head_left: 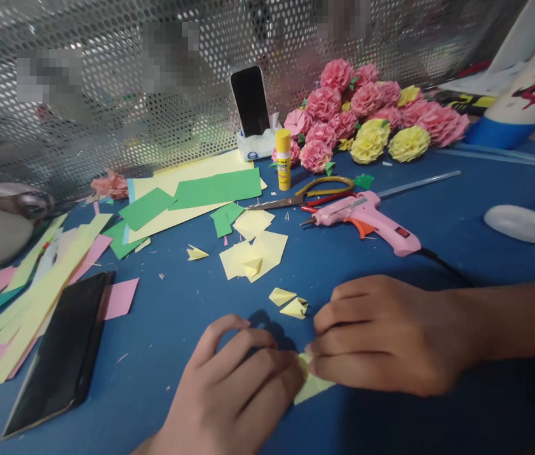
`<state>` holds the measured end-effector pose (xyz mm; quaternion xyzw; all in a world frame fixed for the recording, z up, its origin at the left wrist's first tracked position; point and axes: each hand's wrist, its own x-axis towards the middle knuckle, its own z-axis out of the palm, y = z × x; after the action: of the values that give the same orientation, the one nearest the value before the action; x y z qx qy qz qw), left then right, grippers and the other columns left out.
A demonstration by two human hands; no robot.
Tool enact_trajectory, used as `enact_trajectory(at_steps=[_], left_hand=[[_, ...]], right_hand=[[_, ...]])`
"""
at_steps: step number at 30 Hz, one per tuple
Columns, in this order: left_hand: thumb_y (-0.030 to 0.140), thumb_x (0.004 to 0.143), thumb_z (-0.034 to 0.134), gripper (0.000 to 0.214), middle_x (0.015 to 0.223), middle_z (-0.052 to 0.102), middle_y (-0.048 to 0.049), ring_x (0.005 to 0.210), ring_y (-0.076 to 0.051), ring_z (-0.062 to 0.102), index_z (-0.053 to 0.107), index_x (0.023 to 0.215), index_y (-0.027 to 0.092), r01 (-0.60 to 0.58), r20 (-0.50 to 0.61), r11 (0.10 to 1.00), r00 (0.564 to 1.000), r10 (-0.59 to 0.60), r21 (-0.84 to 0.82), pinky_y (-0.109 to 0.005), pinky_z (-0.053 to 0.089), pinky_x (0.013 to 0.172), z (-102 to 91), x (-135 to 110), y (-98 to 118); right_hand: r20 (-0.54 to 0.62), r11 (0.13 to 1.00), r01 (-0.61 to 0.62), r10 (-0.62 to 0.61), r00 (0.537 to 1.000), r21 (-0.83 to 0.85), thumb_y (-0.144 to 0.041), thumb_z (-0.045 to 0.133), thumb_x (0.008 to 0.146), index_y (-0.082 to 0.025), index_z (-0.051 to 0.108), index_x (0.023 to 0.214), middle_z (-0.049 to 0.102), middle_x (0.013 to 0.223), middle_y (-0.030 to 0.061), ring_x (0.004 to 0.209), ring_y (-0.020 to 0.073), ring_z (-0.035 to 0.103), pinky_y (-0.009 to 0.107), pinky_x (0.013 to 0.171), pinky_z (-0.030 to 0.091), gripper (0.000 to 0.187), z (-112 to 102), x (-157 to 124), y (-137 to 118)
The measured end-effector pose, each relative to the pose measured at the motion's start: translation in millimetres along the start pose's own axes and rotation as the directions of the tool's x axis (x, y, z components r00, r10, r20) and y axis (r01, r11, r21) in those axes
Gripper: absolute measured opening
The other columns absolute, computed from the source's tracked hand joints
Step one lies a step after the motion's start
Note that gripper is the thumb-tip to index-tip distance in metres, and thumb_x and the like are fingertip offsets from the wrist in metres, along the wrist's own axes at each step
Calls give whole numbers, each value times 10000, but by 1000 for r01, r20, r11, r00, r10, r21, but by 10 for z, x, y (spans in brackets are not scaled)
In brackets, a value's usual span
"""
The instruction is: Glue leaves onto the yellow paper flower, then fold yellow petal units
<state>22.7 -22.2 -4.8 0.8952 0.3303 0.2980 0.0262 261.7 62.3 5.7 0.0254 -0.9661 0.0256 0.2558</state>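
A small piece of pale yellow paper lies low on the blue table, between my two hands. My left hand has its fingers curled, with the tips pressed at the paper's left edge. From the right, my right hand pinches the same paper near its top, covering part of it. Just beyond the fingertips lie small folded yellow paper pieces. Farther back are flat yellow paper pieces with a folded one on top, and another folded piece to their left.
A pink glue gun, scissors and a glue stick lie ahead. Pink and yellow paper flowers are heaped behind. A phone stands upright; a dark phone and paper strips are left, a white mouse right.
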Motion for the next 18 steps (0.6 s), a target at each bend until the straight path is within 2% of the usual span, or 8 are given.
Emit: enact_trajectory(at_steps=[3, 7, 11, 13, 18], left_hand=[[159, 1063, 431, 308, 832, 740, 27, 884, -124, 645, 713, 940, 158, -31, -5, 999, 1000, 31, 34, -334, 321, 1045, 25, -19, -4], [115, 1045, 432, 319, 851, 751, 16, 890, -132, 657, 728, 929, 146, -124, -61, 984, 989, 133, 129, -336, 343, 1065, 43, -44, 19], [117, 1046, 428, 311, 954, 767, 1, 951, -148, 646, 738, 1036, 133, -215, 92, 948, 976, 199, 236, -339, 292, 1116, -7, -63, 76], [120, 1043, 439, 302, 958, 765, 10, 955, -154, 642, 740, 1044, 146, -197, 109, 952, 978, 175, 236, -346, 291, 1113, -32, -53, 97], [173, 1066, 403, 336, 908, 752, 13, 905, -153, 633, 734, 1015, 163, -60, 27, 988, 998, 57, 139, -346, 313, 1061, -39, 6, 85]], right_hand=[[9, 1000, 15, -15, 1000, -23, -104, 428, 1020, -171, 694, 891, 697, 755, 23, 830, 144, 629, 276, 700, 495, 303, 4, -8, -10], [45, 995, 80, -77, 996, -57, -133, 486, 996, -191, 666, 809, 677, 745, 33, 784, 152, 620, 276, 690, 509, 266, 7, -20, -23], [53, 988, 140, -137, 989, -61, -142, 520, 971, -202, 647, 771, 666, 752, 32, 759, 152, 612, 278, 659, 522, 244, 4, -32, -18], [47, 986, 152, -149, 988, -63, -147, 540, 967, -195, 642, 757, 667, 771, 34, 756, 150, 613, 280, 636, 513, 238, 5, -37, -3], [20, 989, 143, -142, 990, -46, -132, 578, 956, -162, 659, 777, 686, 803, 28, 778, 147, 620, 289, 605, 471, 199, 21, -28, 52]])
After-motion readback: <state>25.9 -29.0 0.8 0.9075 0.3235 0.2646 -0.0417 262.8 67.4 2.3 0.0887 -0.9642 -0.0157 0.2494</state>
